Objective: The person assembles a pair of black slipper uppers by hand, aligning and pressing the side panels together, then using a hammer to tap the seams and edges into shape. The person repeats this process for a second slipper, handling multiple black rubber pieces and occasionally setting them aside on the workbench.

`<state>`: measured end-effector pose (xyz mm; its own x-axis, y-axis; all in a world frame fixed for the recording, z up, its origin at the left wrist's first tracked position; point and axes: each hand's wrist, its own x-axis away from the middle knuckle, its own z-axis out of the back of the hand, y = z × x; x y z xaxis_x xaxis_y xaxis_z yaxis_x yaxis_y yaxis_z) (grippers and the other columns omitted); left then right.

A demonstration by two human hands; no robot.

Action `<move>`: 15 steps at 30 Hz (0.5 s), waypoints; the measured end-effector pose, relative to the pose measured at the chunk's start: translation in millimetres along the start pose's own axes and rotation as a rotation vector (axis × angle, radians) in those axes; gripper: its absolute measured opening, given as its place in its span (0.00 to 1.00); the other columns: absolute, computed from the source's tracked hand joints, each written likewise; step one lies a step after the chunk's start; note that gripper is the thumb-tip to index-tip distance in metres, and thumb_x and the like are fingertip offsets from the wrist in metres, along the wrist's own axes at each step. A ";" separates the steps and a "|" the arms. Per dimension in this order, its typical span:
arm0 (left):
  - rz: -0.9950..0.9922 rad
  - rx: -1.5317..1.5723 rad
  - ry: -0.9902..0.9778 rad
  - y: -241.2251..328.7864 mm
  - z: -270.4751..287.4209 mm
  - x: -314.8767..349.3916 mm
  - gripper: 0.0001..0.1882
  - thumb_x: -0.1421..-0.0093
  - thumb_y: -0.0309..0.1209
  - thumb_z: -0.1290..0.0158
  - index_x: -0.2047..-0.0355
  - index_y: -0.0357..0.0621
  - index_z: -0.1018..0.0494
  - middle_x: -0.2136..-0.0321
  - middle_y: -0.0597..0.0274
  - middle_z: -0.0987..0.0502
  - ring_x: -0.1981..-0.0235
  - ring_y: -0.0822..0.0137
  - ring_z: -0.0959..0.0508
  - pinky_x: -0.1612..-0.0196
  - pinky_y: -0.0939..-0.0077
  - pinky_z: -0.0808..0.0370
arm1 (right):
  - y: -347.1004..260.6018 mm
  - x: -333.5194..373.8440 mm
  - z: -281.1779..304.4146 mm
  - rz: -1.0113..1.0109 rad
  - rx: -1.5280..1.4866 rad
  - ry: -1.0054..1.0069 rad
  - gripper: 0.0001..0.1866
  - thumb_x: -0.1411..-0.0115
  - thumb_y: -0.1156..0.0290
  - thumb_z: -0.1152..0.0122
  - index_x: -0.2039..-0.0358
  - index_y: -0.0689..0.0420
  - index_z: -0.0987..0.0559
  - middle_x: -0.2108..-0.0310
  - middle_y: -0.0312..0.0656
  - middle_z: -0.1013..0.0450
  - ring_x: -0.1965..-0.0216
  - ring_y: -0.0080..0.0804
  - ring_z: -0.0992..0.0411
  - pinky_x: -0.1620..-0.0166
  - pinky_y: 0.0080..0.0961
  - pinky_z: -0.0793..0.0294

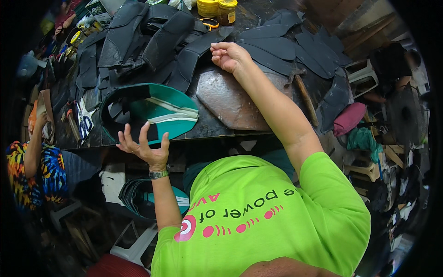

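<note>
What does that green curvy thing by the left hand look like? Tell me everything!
The green curved piece looks like flexible sheet material, bent around a hollow. Its right part is teal green, and its left part is mostly black. Two whitish strips run across the green, drawing closer together toward the right. It sits near the front edge of the dark table. The left hand overlaps its lower edge; I can't tell whether the fingers touch it.

Room over brn slab [230, 106] betw. green pc [159, 111] & hammer [305, 99]; blk pcs [272, 48] behind
</note>
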<state>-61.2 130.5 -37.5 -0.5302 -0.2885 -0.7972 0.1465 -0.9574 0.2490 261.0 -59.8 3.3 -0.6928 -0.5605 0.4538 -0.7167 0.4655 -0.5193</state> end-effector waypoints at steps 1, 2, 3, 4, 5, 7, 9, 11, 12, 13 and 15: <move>0.029 0.016 0.002 1.2 -2.5 0.5 0.26 0.52 0.56 0.33 0.55 0.62 0.19 0.35 0.58 0.37 0.29 0.49 0.49 0.29 0.40 0.67 | 0.0 -0.5 -3.0 -0.053 0.000 -0.019 0.07 0.39 0.75 0.37 0.67 0.63 0.27 0.74 0.44 0.28 0.80 0.26 0.34 0.78 0.23 0.31; 0.051 -0.018 -0.027 1.0 -4.1 -0.1 0.26 0.52 0.55 0.32 0.55 0.62 0.19 0.35 0.59 0.37 0.29 0.49 0.49 0.29 0.39 0.67 | 0.1 0.8 -5.7 -0.096 -0.002 -0.037 0.08 0.39 0.74 0.36 0.67 0.63 0.27 0.74 0.43 0.29 0.80 0.26 0.33 0.78 0.23 0.30; 0.073 -0.057 -0.057 1.3 -6.3 -0.4 0.26 0.53 0.55 0.32 0.55 0.63 0.19 0.35 0.60 0.37 0.29 0.49 0.49 0.30 0.38 0.68 | 0.4 2.9 -8.8 -0.126 0.031 -0.055 0.08 0.40 0.74 0.37 0.68 0.62 0.27 0.74 0.44 0.28 0.80 0.27 0.33 0.78 0.25 0.30; 0.113 -0.106 -0.100 0.9 -7.5 -1.0 0.26 0.53 0.55 0.32 0.55 0.63 0.19 0.35 0.61 0.37 0.29 0.49 0.49 0.30 0.36 0.68 | 1.3 6.5 -11.6 -0.079 0.050 -0.027 0.07 0.40 0.74 0.37 0.68 0.62 0.27 0.74 0.44 0.28 0.80 0.27 0.34 0.77 0.24 0.31; 0.140 -0.110 -0.116 1.0 -9.4 -1.3 0.25 0.53 0.54 0.31 0.55 0.64 0.19 0.35 0.63 0.38 0.29 0.49 0.49 0.31 0.33 0.68 | 1.5 11.1 -14.0 -0.014 0.070 -0.002 0.07 0.39 0.74 0.38 0.68 0.62 0.27 0.74 0.44 0.28 0.80 0.27 0.35 0.77 0.24 0.33; 0.144 -0.080 -0.095 1.1 -11.0 -1.3 0.25 0.54 0.54 0.31 0.56 0.63 0.19 0.35 0.63 0.38 0.29 0.49 0.50 0.31 0.31 0.67 | 0.8 23.3 -18.2 0.118 0.091 0.015 0.06 0.40 0.74 0.39 0.69 0.61 0.27 0.73 0.44 0.27 0.79 0.28 0.33 0.74 0.25 0.31; 0.127 -0.046 -0.068 2.1 -11.8 -0.7 0.24 0.54 0.52 0.31 0.57 0.63 0.19 0.35 0.63 0.38 0.28 0.48 0.50 0.32 0.28 0.66 | -4.6 39.9 -19.3 0.266 0.117 0.026 0.06 0.39 0.72 0.39 0.69 0.60 0.26 0.72 0.44 0.26 0.76 0.30 0.30 0.73 0.30 0.28; 0.151 -0.053 -0.073 3.6 -12.8 -1.1 0.24 0.54 0.51 0.30 0.57 0.63 0.19 0.35 0.63 0.38 0.28 0.48 0.50 0.32 0.28 0.66 | -14.0 60.1 -18.3 0.385 0.097 -0.008 0.06 0.38 0.72 0.41 0.67 0.60 0.27 0.72 0.45 0.25 0.75 0.31 0.27 0.72 0.33 0.24; 0.160 -0.052 -0.071 4.2 -13.7 -1.9 0.24 0.54 0.50 0.30 0.57 0.63 0.19 0.35 0.63 0.38 0.28 0.48 0.50 0.32 0.27 0.66 | -19.4 70.8 -17.1 0.449 0.086 -0.014 0.06 0.38 0.71 0.42 0.66 0.59 0.27 0.72 0.45 0.25 0.76 0.32 0.26 0.72 0.33 0.21; 0.174 -0.062 -0.075 4.7 -14.5 -3.1 0.23 0.53 0.48 0.30 0.56 0.64 0.19 0.35 0.64 0.38 0.28 0.49 0.50 0.32 0.27 0.66 | -23.7 83.4 -14.4 0.523 0.088 -0.054 0.06 0.37 0.72 0.42 0.65 0.60 0.27 0.72 0.45 0.25 0.76 0.32 0.26 0.72 0.34 0.21; 0.163 -0.088 -0.074 4.9 -16.2 -5.1 0.24 0.52 0.48 0.30 0.54 0.64 0.20 0.34 0.62 0.40 0.28 0.48 0.50 0.32 0.28 0.64 | -27.4 110.5 -6.2 0.616 0.088 -0.143 0.05 0.36 0.74 0.43 0.65 0.61 0.27 0.70 0.47 0.24 0.75 0.33 0.25 0.68 0.35 0.20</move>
<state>-44.3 127.1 -41.2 -0.5526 -0.4413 -0.7070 0.3065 -0.8965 0.3200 203.6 -130.2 72.2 -0.9538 -0.2968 -0.0455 -0.1766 0.6770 -0.7144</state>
